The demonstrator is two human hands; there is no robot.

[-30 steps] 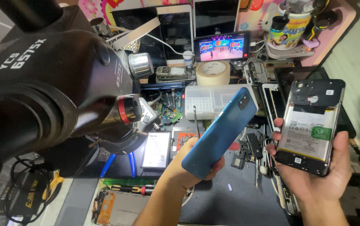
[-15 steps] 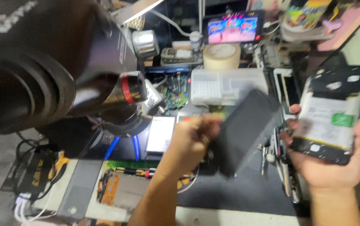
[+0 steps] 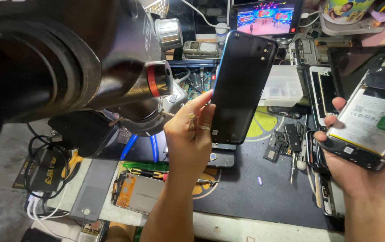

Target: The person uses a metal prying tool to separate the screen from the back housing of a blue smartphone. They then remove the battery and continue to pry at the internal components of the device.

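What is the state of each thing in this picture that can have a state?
Left hand: grips the black phone back cover, held upright, inner side to the camera.
Right hand: holds the opened phone, back off, battery exposed.
Small screen at the back: on, showing a colourful picture.
Clear plastic box: lid closed.

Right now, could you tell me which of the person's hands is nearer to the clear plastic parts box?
Left. The left hand holds the black back cover up in front of the clear plastic parts box; the right hand, holding the opened phone, is further off.
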